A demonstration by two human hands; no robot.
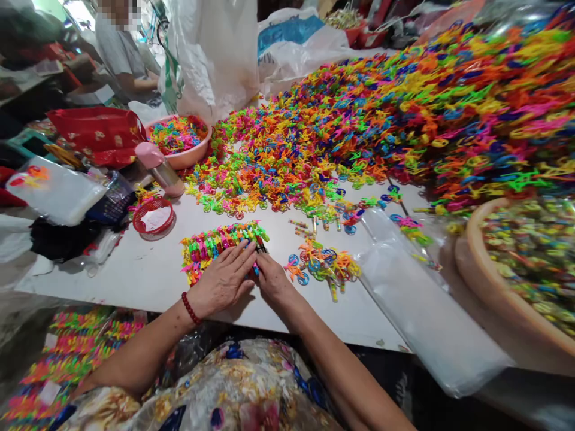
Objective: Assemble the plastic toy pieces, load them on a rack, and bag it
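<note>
A tight row of small neon plastic toy pieces lies on the white table near the front edge. My left hand, with a red bead bracelet at the wrist, lies flat over the row's right part, fingers spread. My right hand presses against the row's right end, fingertips touching the pieces beside my left fingers. A small loose cluster of the same pieces lies just right of my right hand. A huge heap of neon pieces fills the table behind.
A stack of clear plastic bags lies at right, beside a tan basin of pieces. A pink bowl, pink bottle, red basket and red bag stand at left. Another person sits far back.
</note>
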